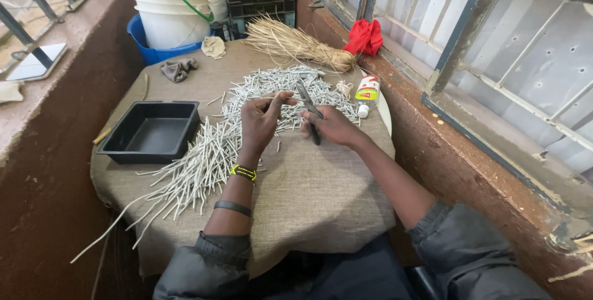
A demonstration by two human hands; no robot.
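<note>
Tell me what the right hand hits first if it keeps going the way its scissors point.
The right hand aims its scissors up and away, so it would probably first meet the pile of pale sticks, then the straw bundle. Height above the pile is unclear.

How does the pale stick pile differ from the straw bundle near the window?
The pale stick pile is grey-white, loose and spread wide across the burlap table; the straw bundle is tan, gathered and bound at one end. The pile lies under the left hand and right hand; the bundle lies beyond both. Both rest on the burlap.
</note>
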